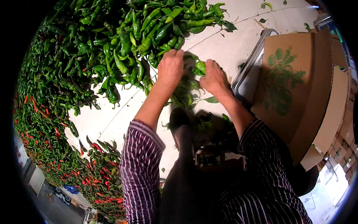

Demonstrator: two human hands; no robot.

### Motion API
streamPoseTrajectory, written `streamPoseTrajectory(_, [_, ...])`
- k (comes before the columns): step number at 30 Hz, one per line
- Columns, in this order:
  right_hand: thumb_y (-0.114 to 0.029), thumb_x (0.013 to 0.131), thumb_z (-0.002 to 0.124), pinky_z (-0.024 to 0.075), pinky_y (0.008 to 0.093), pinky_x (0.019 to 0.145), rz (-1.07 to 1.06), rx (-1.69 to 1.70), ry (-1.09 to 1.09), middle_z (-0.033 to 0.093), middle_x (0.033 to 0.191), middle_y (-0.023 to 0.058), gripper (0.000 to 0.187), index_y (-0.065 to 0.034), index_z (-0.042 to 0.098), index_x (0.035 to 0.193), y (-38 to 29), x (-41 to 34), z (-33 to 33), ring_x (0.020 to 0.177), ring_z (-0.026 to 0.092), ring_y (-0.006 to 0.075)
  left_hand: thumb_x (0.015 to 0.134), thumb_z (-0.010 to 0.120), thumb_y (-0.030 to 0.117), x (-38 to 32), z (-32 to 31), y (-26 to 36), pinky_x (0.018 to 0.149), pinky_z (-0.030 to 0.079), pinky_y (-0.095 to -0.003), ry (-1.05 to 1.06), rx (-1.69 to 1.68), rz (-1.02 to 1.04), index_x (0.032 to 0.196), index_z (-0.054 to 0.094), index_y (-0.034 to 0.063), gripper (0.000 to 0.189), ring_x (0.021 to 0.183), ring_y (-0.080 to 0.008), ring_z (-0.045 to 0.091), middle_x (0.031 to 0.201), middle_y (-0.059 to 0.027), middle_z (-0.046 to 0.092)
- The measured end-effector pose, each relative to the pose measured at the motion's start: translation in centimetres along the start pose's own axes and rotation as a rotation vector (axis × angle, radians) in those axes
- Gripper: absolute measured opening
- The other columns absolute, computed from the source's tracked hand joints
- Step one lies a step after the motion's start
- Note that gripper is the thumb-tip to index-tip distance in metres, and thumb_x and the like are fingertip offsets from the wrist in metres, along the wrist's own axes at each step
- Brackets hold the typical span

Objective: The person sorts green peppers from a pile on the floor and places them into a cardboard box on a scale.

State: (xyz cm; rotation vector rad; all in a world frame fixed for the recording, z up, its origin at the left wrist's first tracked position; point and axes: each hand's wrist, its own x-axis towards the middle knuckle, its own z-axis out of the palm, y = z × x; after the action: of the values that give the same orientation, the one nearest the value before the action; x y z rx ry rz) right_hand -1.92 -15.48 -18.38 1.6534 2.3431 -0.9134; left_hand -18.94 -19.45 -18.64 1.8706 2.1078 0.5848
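Note:
A large heap of green chili peppers [123,42] covers the tiled floor ahead and to the left. At the heap's near right edge is my left hand [171,67], knuckles up, fingertips down among the peppers; whether it grips one is hidden. My right hand [214,77] is closed around a bright green pepper [200,68], which sticks out between thumb and fingers towards the left. Below and between the hands, loose peppers and leaves [184,95] lie in shadow on the floor by my shoe [179,117].
To my right a cardboard box [296,84] printed with green vegetables stands against a metal-rimmed tray [243,70]. Red and green peppers [98,179] form another part of the heap at lower left. Scattered leaves and a pepper [269,6] lie on the floor beyond.

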Motion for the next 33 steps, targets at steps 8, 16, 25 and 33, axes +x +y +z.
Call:
streamPoseTrajectory(8, [0.009,0.072,0.056,0.0441,0.0452,0.085,-0.11,0.431,0.217,0.054,0.099,0.0242,0.047,0.0021,0.038,0.116,1.8,-3.8,-4.3,0.095,0.057,0.0397,0.068,0.061,0.0,-1.5,-0.1,0.9,0.069,0.048,-0.0441,0.099,-0.356,-0.169,0.092,0.055,0.0059,0.025,0.082,-0.0382,0.058,0.086,-0.0171,0.058])
streamPoseTrajectory(16, [0.012,0.069,0.057,0.037,0.0481,0.085,-0.38,0.318,0.583,0.049,0.1,0.0223,0.051,0.0012,0.042,0.115,1.2,-6.5,-3.0,0.092,0.049,0.0397,0.076,0.057,-0.003,-5.8,-4.2,5.6,0.076,0.048,-0.0289,-0.065,-1.743,-0.77,0.111,0.052,0.0028,0.036,0.085,-0.0152,0.057,0.097,-0.0066,0.057])
streamPoseTrajectory(25, [-0.004,0.077,0.065,0.0473,0.041,0.076,0.029,0.586,0.142,0.058,0.097,0.0213,0.043,-0.0011,0.044,0.115,-0.6,-11.0,-2.2,0.088,0.059,0.0375,0.082,0.07,0.01,-7.7,-3.7,8.7,0.077,0.048,-0.0256,-0.139,-1.797,-0.898,0.115,0.054,0.0049,0.036,0.09,-0.0137,0.061,0.1,-0.0048,0.064])
streamPoseTrajectory(33, [-0.014,0.072,0.073,0.0468,0.0422,0.085,-0.154,-0.013,-0.432,0.058,0.107,0.0193,0.042,-0.0033,0.055,0.109,6.6,-15.6,-0.9,0.102,0.057,0.0363,0.08,0.07,0.003,-15.0,-4.5,1.9,0.066,0.051,-0.0268,0.096,-1.511,-1.077,0.101,0.057,0.0016,0.025,0.071,-0.0121,0.057,0.086,-0.0028,0.06])
